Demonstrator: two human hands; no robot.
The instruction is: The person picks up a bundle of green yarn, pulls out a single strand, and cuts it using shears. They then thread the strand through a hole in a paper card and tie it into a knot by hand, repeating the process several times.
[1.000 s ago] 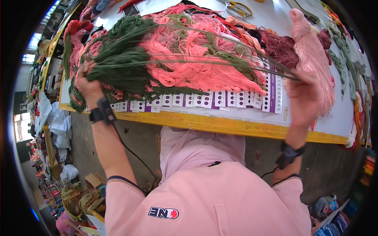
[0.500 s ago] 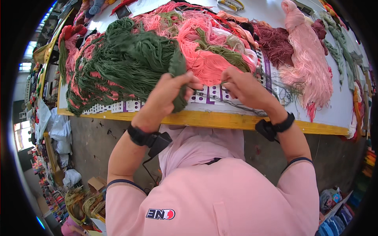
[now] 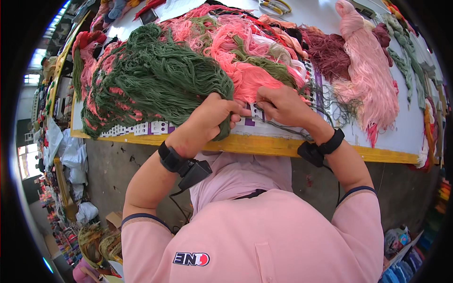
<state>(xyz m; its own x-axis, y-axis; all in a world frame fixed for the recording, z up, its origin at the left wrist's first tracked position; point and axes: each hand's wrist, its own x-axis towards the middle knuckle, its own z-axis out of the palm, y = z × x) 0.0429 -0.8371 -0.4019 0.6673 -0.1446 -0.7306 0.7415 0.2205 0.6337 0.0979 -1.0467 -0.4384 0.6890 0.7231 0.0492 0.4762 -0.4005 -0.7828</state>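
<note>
A large hank of dark green yarn (image 3: 160, 75) lies spread over the left part of the table's yarn pile. My left hand (image 3: 212, 118) is closed round the right end of this hank at the table's front, its fingertips pointing right. Just across from it, my right hand (image 3: 285, 108) is pinched shut in front of a coral-pink hank (image 3: 252, 80). What sits between its fingertips is too small to make out. Loose dark green threads (image 3: 290, 130) trail beneath the right hand toward a tangle of thin strands (image 3: 342, 108) on its right.
White punched cards (image 3: 137, 129) show along the table's yellow front edge (image 3: 264, 147). Maroon yarn (image 3: 325, 54) and a long pale pink hank (image 3: 363, 70) lie to the right. Yellow-handled scissors (image 3: 275, 6) rest at the back. Olive yarn (image 3: 271, 66) crosses the pile.
My left hand has moved slightly right, bringing the end of the green hank along. My right hand has come a little left, so the two hands are closer together.
</note>
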